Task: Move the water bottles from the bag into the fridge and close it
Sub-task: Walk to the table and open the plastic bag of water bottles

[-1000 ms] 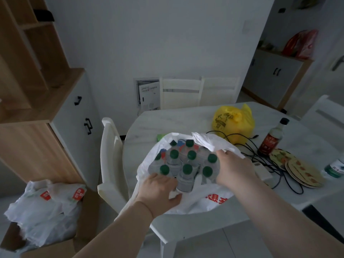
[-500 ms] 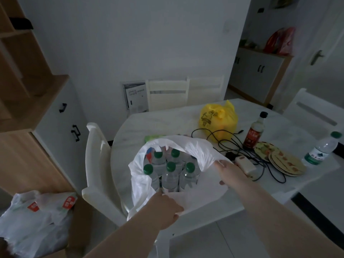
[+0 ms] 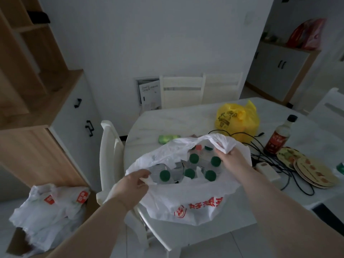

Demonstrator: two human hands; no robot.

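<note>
A white plastic bag [image 3: 195,198] with red print sits at the near edge of the round white table [image 3: 178,120]. Its mouth is spread wide. Inside stand several water bottles [image 3: 193,158] with green caps, seen from above. My left hand [image 3: 130,185] pinches the bag's near-left rim. My right hand [image 3: 230,161] grips the far-right rim and holds it up. No fridge is in view.
A yellow bag [image 3: 236,118], a dark sauce bottle [image 3: 279,135], black cables [image 3: 264,159], a white adapter [image 3: 267,169] and stacked patterned plates [image 3: 312,171] lie on the table's right side. White chairs [image 3: 109,157] surround it. A box with white bags [image 3: 50,207] stands on the floor left.
The bag's mouth has been pulled wider. My left hand moved from the front of the bag up to its left rim, and my right hand lifted the far rim.
</note>
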